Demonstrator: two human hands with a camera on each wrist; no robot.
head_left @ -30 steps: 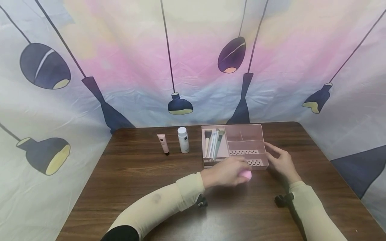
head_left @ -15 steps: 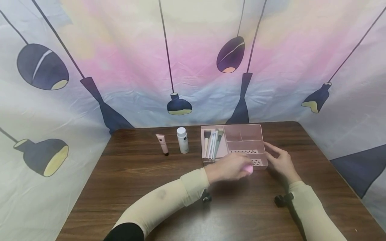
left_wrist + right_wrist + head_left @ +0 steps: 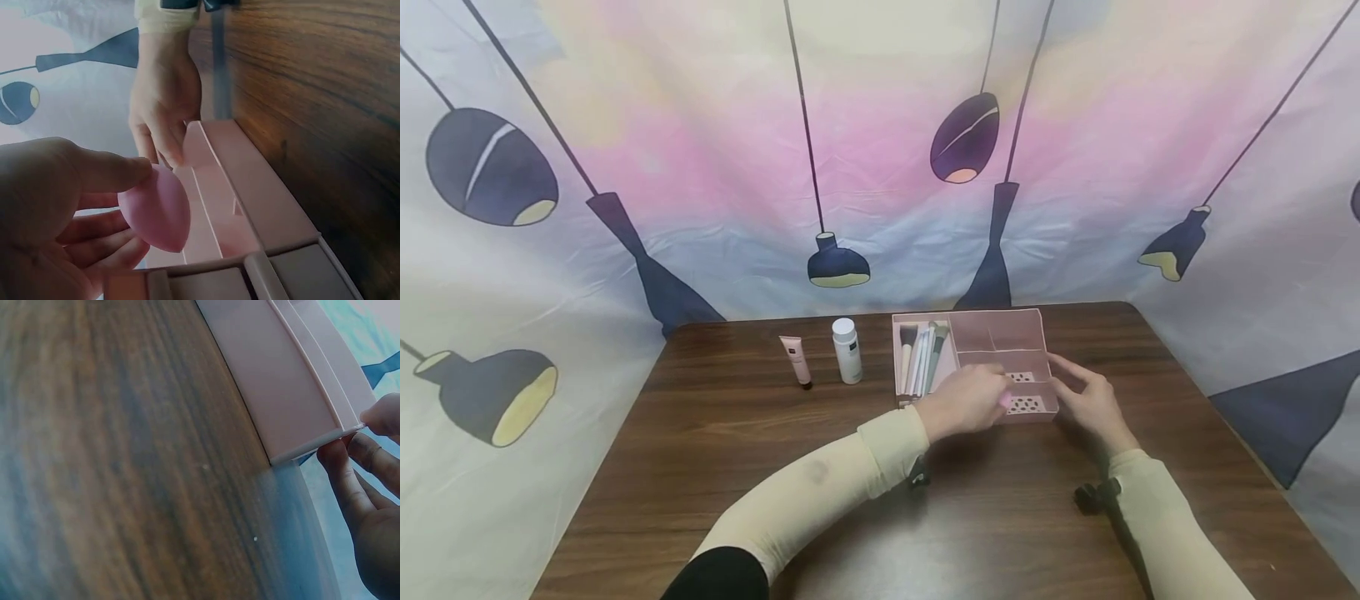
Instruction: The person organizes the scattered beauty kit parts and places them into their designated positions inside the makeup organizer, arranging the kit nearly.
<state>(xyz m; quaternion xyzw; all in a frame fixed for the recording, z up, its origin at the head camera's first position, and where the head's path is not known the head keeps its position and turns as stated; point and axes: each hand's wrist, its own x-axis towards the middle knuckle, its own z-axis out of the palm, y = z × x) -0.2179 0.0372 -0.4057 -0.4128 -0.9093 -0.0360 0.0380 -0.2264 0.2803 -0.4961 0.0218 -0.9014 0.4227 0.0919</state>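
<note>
A pink teardrop makeup sponge point(image 3: 159, 209) is pinched between the thumb and fingers of my left hand point(image 3: 966, 402). In the head view that hand mostly covers the sponge, which is over the front middle of a pink organizer point(image 3: 1000, 333). The left wrist view shows the sponge's pointed end toward the compartments, clear of the walls. My right hand point(image 3: 1093, 404) is at the organizer's right end, its fingertips point(image 3: 334, 453) touching the end wall with fairly straight fingers. Several makeup brushes point(image 3: 921, 358) lie in the organizer's left compartment.
Left of the organizer, a white bottle point(image 3: 847, 354) stands on the wooden table point(image 3: 715, 467). Beside it is a small pink tube point(image 3: 797, 360), cap down. A printed cloth with lamp drawings point(image 3: 730, 167) hangs behind the table.
My left hand has moved up and slightly back, bringing the sponge from the organizer's front edge to over its front compartments. My right hand stays at the end wall. The head view shifts slightly.
</note>
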